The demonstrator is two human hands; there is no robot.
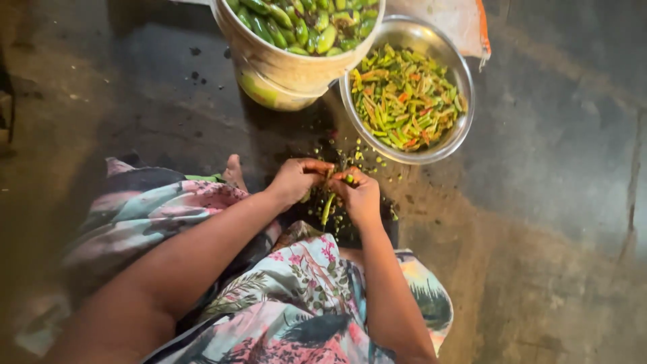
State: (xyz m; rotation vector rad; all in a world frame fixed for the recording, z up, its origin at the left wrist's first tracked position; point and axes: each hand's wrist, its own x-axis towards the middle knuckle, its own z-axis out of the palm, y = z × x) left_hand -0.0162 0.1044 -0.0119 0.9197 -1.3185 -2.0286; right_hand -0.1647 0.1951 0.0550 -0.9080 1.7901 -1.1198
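My left hand [295, 179] and my right hand [359, 195] meet over the floor, both gripping one long green chili [327, 207] that hangs down between them. A small blade may be in the hands, but I cannot tell. Small green bits [367, 158] lie scattered on the floor just beyond my fingers. Ahead stands a steel bowl [464, 114] filled with slit green and reddish chili strips. To its left a cream bucket [286, 71] holds several whole green chilies.
I sit on a dark concrete floor [552, 168] with a floral cloth [303, 296] over my lap. A bare foot [234, 172] shows left of my hands. A white sack with an orange edge [472, 23] lies behind the bowl.
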